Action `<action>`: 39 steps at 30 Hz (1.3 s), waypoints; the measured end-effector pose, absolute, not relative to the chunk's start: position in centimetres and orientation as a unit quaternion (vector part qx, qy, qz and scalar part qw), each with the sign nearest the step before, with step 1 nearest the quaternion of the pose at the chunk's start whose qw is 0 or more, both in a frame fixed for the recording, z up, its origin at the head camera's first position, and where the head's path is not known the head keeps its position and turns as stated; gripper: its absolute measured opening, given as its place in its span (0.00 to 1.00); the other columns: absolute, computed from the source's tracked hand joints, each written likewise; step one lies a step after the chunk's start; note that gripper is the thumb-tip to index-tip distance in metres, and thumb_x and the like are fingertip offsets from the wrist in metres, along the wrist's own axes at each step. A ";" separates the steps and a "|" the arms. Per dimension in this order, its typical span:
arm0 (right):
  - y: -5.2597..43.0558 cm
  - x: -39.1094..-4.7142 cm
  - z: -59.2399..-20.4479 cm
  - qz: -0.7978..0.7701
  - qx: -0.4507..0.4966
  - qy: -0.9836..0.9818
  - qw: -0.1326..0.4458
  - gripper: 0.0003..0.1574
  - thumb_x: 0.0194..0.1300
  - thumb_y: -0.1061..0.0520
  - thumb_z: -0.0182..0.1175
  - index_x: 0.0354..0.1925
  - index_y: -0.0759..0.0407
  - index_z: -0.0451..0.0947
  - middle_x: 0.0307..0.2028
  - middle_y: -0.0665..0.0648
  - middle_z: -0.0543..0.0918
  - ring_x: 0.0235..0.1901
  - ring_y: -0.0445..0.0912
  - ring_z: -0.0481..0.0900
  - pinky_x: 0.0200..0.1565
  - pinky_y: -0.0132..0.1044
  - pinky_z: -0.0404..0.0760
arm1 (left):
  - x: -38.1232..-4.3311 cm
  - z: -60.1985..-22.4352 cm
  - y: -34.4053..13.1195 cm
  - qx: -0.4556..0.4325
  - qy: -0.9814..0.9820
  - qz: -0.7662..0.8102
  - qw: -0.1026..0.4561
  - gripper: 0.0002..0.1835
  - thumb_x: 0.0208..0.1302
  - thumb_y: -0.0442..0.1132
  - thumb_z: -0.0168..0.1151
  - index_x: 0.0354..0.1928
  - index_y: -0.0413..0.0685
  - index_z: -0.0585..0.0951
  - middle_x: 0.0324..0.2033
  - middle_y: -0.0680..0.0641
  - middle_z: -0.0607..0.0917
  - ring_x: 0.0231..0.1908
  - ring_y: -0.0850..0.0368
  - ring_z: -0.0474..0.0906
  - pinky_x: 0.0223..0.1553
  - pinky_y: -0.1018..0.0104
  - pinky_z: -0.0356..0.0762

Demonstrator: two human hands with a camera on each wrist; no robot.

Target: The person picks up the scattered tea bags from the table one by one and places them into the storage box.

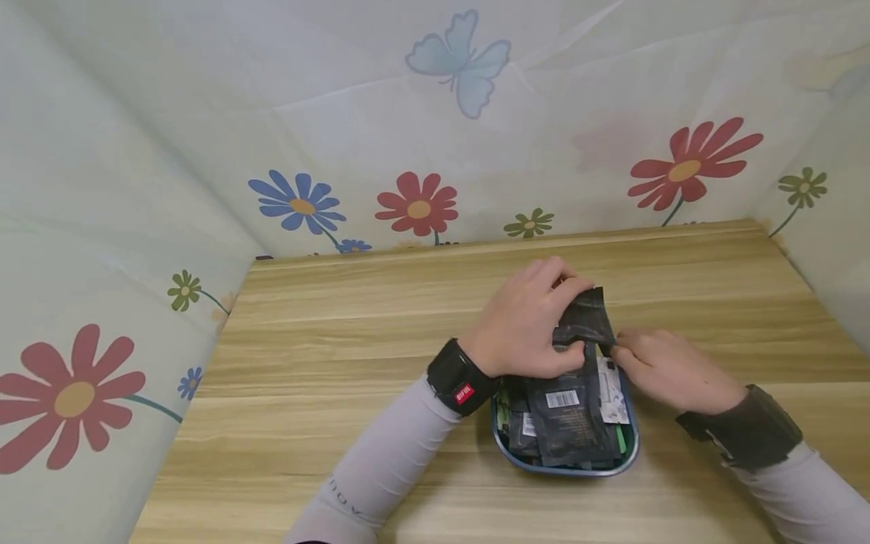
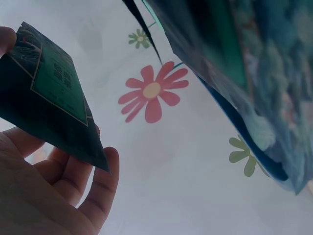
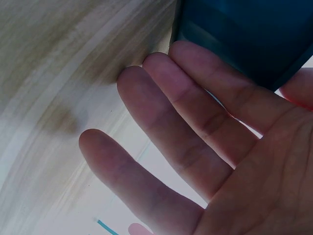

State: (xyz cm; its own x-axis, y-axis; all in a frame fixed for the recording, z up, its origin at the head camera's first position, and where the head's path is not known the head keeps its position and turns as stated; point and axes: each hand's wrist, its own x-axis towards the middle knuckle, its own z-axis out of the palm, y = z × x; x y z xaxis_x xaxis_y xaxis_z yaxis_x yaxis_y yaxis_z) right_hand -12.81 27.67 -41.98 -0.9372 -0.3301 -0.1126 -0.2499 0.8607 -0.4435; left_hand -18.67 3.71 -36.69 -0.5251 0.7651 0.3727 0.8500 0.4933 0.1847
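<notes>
My left hand (image 1: 526, 325) is over the far part of an open container (image 1: 578, 473) with a blue rim, holding a black sachet (image 1: 586, 319) tilted up. In the left wrist view this sachet (image 2: 63, 83) shows a green label, with the thumb at one edge and fingers below. My right hand (image 1: 673, 372), at the container's right side, pinches the sachet's lower right corner between thumb and index finger. The other right fingers (image 3: 146, 105) are spread out in the right wrist view. Several flat packets fill the container, with a black barcoded sachet (image 1: 567, 431) on top.
A white printed packet (image 1: 613, 393) stands along the container's right wall. The container sits on a wood-grain table (image 1: 326, 378). Behind and beside the table hang pale sheets (image 1: 340, 113) printed with flowers and a butterfly.
</notes>
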 end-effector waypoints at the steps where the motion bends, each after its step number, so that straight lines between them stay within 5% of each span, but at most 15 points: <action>1: 27.7 -12.8 -42.0 -0.216 -0.153 0.960 0.091 0.22 0.81 0.52 0.43 0.29 0.49 0.76 0.23 0.47 0.70 0.23 0.41 0.68 0.26 0.35 0.65 | -18.7 -36.7 3.7 -0.471 -0.856 -0.173 0.121 0.38 0.54 0.59 0.66 0.66 0.51 0.78 0.53 0.52 0.77 0.51 0.59 0.72 0.47 0.70 0.71; 4: 27.8 -12.9 -42.0 -0.214 -0.156 0.960 0.089 0.22 0.81 0.52 0.43 0.29 0.49 0.76 0.23 0.47 0.70 0.24 0.41 0.68 0.27 0.35 0.66 | -18.8 -36.8 3.6 -0.466 -0.861 -0.166 0.118 0.39 0.54 0.59 0.66 0.68 0.51 0.77 0.54 0.51 0.77 0.52 0.59 0.72 0.49 0.70 0.72; 7: 27.8 -12.9 -41.9 -0.210 -0.160 0.961 0.083 0.22 0.81 0.53 0.44 0.28 0.49 0.75 0.23 0.46 0.70 0.24 0.41 0.68 0.27 0.35 0.66 | -18.7 -37.0 3.4 -0.452 -0.878 -0.136 0.088 0.54 0.51 0.70 0.67 0.77 0.52 0.66 0.69 0.46 0.71 0.67 0.53 0.69 0.64 0.63 0.72; 11: 27.7 -12.9 -41.8 -0.207 -0.161 0.962 0.081 0.21 0.80 0.53 0.45 0.28 0.49 0.76 0.22 0.46 0.69 0.23 0.41 0.67 0.26 0.35 0.65 | -18.2 -37.3 3.1 -0.427 -0.901 -0.077 0.017 0.77 0.41 0.87 0.62 0.84 0.59 0.36 0.84 0.44 0.38 0.83 0.44 0.39 0.80 0.45 0.51; 14: 27.7 -12.9 -41.8 -0.207 -0.156 0.962 0.085 0.21 0.80 0.53 0.45 0.29 0.50 0.77 0.22 0.47 0.70 0.24 0.41 0.68 0.26 0.36 0.66 | -17.9 -37.3 2.8 -0.419 -0.906 -0.066 -0.011 0.79 0.39 0.89 0.60 0.82 0.63 0.28 0.83 0.47 0.28 0.83 0.45 0.28 0.82 0.43 0.43; 26: 27.7 -13.1 -42.0 -0.207 -0.155 0.962 0.084 0.20 0.80 0.52 0.46 0.30 0.49 0.77 0.22 0.47 0.70 0.25 0.42 0.68 0.27 0.36 0.66 | -17.1 -37.1 -1.4 -0.399 -0.912 -0.095 0.002 0.74 0.44 0.86 0.62 0.83 0.65 0.33 0.84 0.50 0.32 0.84 0.46 0.34 0.81 0.42 0.42; 39: 27.9 -13.2 -42.5 -0.211 -0.159 0.961 0.080 0.22 0.80 0.52 0.45 0.28 0.49 0.76 0.23 0.47 0.70 0.26 0.42 0.68 0.28 0.36 0.66 | -16.3 -41.5 -12.4 -0.340 -0.936 -0.070 0.059 0.64 0.55 0.83 0.54 0.84 0.52 0.49 0.84 0.45 0.40 0.83 0.41 0.42 0.80 0.37 0.45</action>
